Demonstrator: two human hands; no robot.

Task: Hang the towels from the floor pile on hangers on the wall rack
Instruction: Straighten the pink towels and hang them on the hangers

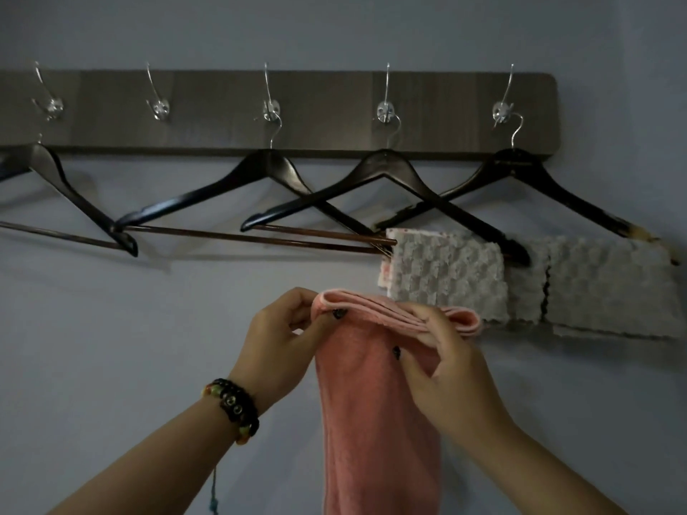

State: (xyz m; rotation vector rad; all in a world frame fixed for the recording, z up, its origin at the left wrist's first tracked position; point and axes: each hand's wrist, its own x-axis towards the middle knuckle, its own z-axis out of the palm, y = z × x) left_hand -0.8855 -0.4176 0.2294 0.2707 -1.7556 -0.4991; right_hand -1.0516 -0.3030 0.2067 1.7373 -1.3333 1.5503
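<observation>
Below the wooden wall rack (223,109), the left hand (275,343) pinches the left end of a folded pink towel (375,403), while the right hand (442,369) grips its right end; the soft towel hangs straight down between them. Five metal hooks (269,109) line the rack, and four dark wooden hangers (271,169) hang there. Two pale, bumpy-textured towels (446,276) drape over the two rightmost hangers.

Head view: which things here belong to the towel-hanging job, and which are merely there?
Part of the job:
pink towel, pinched by left hand and right hand
wall rack
bare hangers
grey towels already hung

Merely there:
beaded bracelet on the left wrist
wall
</observation>
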